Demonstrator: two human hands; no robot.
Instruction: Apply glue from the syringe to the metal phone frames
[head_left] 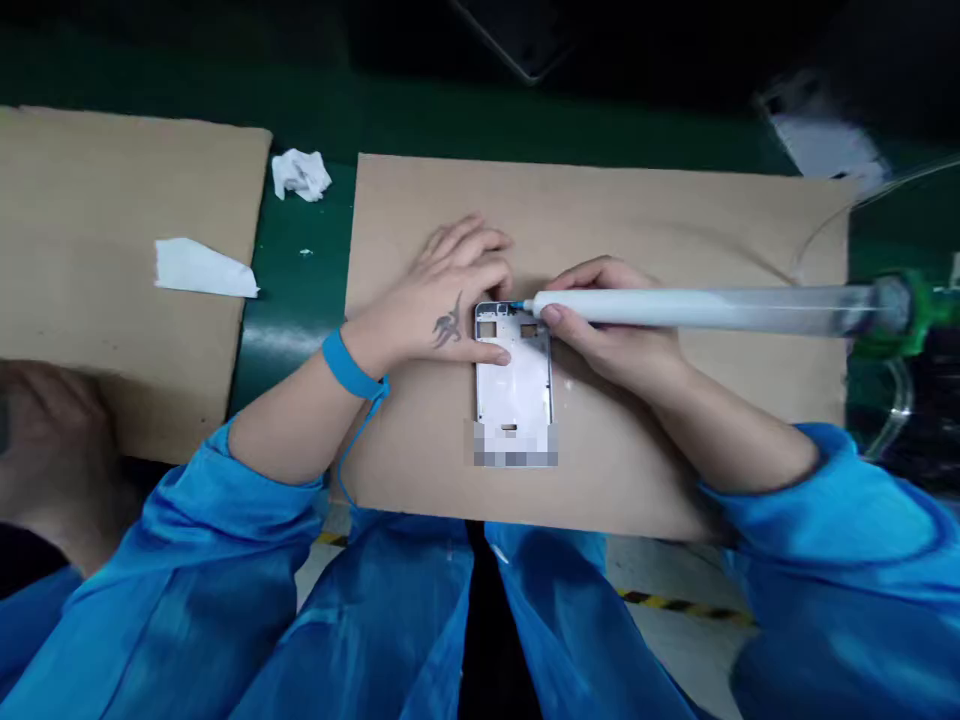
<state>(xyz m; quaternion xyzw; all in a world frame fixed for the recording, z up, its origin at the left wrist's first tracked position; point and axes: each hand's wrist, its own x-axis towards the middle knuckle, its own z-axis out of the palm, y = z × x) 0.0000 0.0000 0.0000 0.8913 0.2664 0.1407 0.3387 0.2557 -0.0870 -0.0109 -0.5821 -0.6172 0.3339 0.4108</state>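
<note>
Between the left hand (454,300) and the right hand (630,345), one pale phone frame (514,395), flat on one cardboard sheet (420,440). Set with its long axis near to far, pointing its two-window end out toward the left fingers, one small slot lower down (near end pixelated, so hard to read). In the right-hand grip, one syringe (675,309), pinched snugly between thumb and fingers close to the nozzle. Laid crosswise, aimed left at the frame's far end, stretching rightward past the grip to one green fitting (892,340). Can't tell if touching at the tip. As for the left grip: thumb across the frame's face, fingers bent by its far left corner. Can't tell whether actually pinching or just resting. Behind that grip, one blue band (349,366) on the wrist, with one cord (381,392). Farther left, one crumpled paper wad (301,175), one white paper scrap (202,268) on a second cardboard sheet (112,200), one co-worker's hand (60,450), blurry.
</note>
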